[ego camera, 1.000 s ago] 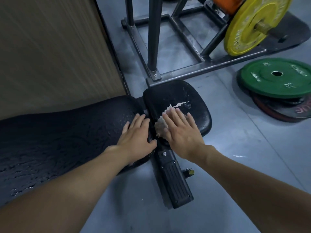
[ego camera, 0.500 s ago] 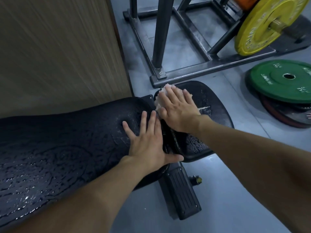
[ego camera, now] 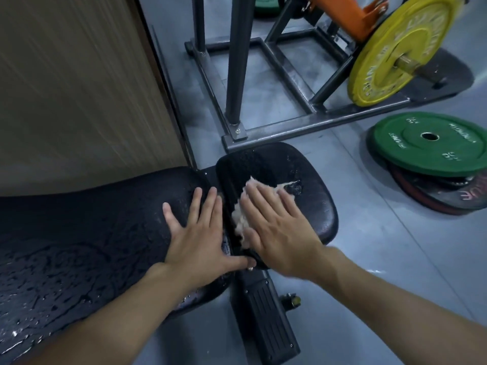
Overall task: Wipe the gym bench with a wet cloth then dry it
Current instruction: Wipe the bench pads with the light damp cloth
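Observation:
The black gym bench has a long back pad [ego camera: 79, 233], wet with beads of water, and a smaller seat pad [ego camera: 303, 180] to its right. My right hand [ego camera: 274, 225] lies flat with straight fingers on a pale wet cloth [ego camera: 238, 217], pressing it onto the seat pad's left half. The cloth shows beyond my fingertips and beside my thumb. A torn patch in the seat's cover [ego camera: 291, 186] lies just past my fingers. My left hand [ego camera: 196, 233] rests flat, fingers spread, on the back pad's right end.
A wooden panel [ego camera: 79, 88] stands behind the bench. A steel rack base [ego camera: 303, 130] lies just beyond the seat, with a yellow plate [ego camera: 390, 56] on a bar. Green and red plates [ego camera: 432, 143] are stacked on the floor at right. The bench's foot [ego camera: 263, 312] juts toward me.
My right hand slid the cloth from the seat pad's far left edge back toward the near middle. The left hand stayed flat on the back pad.

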`<state>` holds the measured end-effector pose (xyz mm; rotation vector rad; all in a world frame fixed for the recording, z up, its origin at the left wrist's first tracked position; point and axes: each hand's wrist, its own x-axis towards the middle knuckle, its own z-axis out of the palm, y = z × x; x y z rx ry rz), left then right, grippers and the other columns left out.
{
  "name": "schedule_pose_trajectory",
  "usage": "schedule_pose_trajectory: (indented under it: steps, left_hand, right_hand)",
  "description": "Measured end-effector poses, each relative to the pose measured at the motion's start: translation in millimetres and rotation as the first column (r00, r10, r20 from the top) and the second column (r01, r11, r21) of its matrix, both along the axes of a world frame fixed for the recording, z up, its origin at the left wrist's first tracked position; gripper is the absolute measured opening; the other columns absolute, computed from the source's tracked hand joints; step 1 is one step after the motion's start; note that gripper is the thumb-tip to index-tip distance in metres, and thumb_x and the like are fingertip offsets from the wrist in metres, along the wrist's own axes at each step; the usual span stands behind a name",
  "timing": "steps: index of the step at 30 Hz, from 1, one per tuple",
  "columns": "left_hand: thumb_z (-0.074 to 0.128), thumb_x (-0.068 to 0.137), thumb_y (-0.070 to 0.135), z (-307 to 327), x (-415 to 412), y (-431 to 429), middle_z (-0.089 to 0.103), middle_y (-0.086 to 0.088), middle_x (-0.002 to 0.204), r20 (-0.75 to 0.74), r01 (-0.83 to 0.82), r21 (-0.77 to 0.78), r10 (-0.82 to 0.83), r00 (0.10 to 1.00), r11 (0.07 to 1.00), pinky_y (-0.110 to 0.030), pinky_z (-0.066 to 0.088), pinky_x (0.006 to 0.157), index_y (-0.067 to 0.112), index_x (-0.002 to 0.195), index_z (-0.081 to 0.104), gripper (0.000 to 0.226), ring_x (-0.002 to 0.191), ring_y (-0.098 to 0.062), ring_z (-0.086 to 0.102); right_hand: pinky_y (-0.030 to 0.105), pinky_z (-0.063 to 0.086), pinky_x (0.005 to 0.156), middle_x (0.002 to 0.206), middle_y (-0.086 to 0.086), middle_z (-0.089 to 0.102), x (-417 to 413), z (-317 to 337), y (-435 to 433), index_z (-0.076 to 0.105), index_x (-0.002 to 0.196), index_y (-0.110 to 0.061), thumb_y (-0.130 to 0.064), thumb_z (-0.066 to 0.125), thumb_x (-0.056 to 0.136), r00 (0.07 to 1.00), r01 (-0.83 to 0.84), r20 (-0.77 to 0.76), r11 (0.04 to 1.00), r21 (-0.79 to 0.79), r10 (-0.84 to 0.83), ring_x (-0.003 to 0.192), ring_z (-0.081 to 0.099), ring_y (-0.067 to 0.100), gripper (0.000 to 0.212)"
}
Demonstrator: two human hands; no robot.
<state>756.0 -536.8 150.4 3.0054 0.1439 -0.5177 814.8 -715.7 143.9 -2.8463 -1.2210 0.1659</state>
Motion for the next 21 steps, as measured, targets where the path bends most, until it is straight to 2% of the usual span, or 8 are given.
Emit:
schedule_pose_trajectory:
  steps: [4, 7, 9, 11, 14, 18, 21]
  left_hand:
    - [0.021, 0.050, 0.105, -3, 0, -1, -0.033, 0.004, 0.158, 0.034, -0.006, -0.001, 0.006, 0.999, 1.000, -0.073, -0.013, 0.107, 0.012, 0.154, -0.016, 0.144, 0.141, -0.017, -0.039]
    - [0.022, 0.050, 0.104, -7, -1, 0, -0.031, 0.006, 0.159, 0.067, 0.008, -0.003, -0.008, 0.998, 1.000, -0.072, -0.013, 0.108, 0.016, 0.154, -0.016, 0.142, 0.141, -0.016, -0.038]
    - [0.022, 0.048, 0.104, -10, -1, 1, -0.027, 0.011, 0.160, 0.095, 0.017, -0.011, -0.016, 0.995, 1.000, -0.071, -0.013, 0.109, 0.023, 0.155, -0.013, 0.139, 0.142, -0.015, -0.037]
    - [0.021, 0.045, 0.105, -14, -2, 1, -0.022, 0.017, 0.160, 0.137, 0.031, -0.028, -0.027, 0.990, 0.999, -0.069, -0.016, 0.110, 0.029, 0.155, -0.010, 0.138, 0.142, -0.013, -0.035]
    - [0.029, 0.047, 0.104, -19, -3, 5, -0.011, 0.025, 0.160, 0.202, 0.048, -0.091, -0.028, 0.979, 0.995, -0.067, -0.017, 0.110, 0.035, 0.155, -0.004, 0.133, 0.144, -0.009, -0.029]
    - [0.035, 0.047, 0.102, -23, -7, 5, 0.003, 0.027, 0.160, 0.275, 0.069, -0.133, -0.030, 0.961, 0.989, -0.067, -0.014, 0.112, 0.039, 0.154, 0.009, 0.127, 0.147, -0.005, -0.018]
    - [0.040, 0.052, 0.098, -16, -11, 4, 0.006, 0.025, 0.161, 0.273, 0.080, -0.150, -0.037, 0.961, 0.985, -0.067, -0.011, 0.113, 0.038, 0.154, 0.014, 0.120, 0.148, -0.004, -0.014]
  right_hand:
    - [0.052, 0.014, 0.121, 0.166, 0.009, 0.006, -28, -3, -38, 0.020, 0.158, -0.012, -0.043, 0.022, 0.105, 0.997, -0.078, -0.001, 0.997, -0.005, 0.078, 0.154, 0.000, 0.025, 0.061]
    - [0.048, 0.012, 0.120, 0.165, 0.009, 0.017, -4, -7, -29, 0.026, 0.156, -0.013, -0.044, 0.020, 0.104, 0.994, -0.101, 0.029, 0.995, -0.003, 0.101, 0.153, 0.010, 0.025, 0.061]
    - [0.048, 0.011, 0.122, 0.165, 0.009, 0.016, 25, -6, -8, 0.022, 0.157, -0.014, -0.048, 0.008, 0.100, 0.996, -0.074, 0.056, 0.997, -0.019, 0.075, 0.153, 0.012, 0.025, 0.068]
    - [0.045, 0.002, 0.123, 0.167, 0.005, 0.002, 54, -5, 13, 0.009, 0.159, -0.018, -0.050, 0.001, 0.097, 0.999, -0.016, 0.044, 0.999, -0.028, 0.018, 0.153, 0.000, 0.020, 0.070]
    - [0.042, -0.006, 0.122, 0.167, -0.001, -0.007, 90, 0, 38, 0.002, 0.159, -0.024, -0.045, 0.015, 0.104, 0.999, 0.025, -0.031, 0.996, -0.083, -0.028, 0.152, -0.008, 0.015, 0.060]
    - [0.043, -0.004, 0.122, 0.167, -0.001, 0.001, 114, -2, 56, 0.007, 0.159, -0.027, -0.044, 0.016, 0.103, 0.995, 0.096, -0.032, 0.994, -0.050, -0.098, 0.153, -0.004, 0.015, 0.059]
    - [0.043, -0.005, 0.123, 0.167, 0.000, -0.004, 94, -1, 45, 0.004, 0.159, -0.024, -0.043, 0.015, 0.104, 0.994, 0.099, -0.034, 0.993, -0.060, -0.101, 0.153, -0.007, 0.016, 0.059]
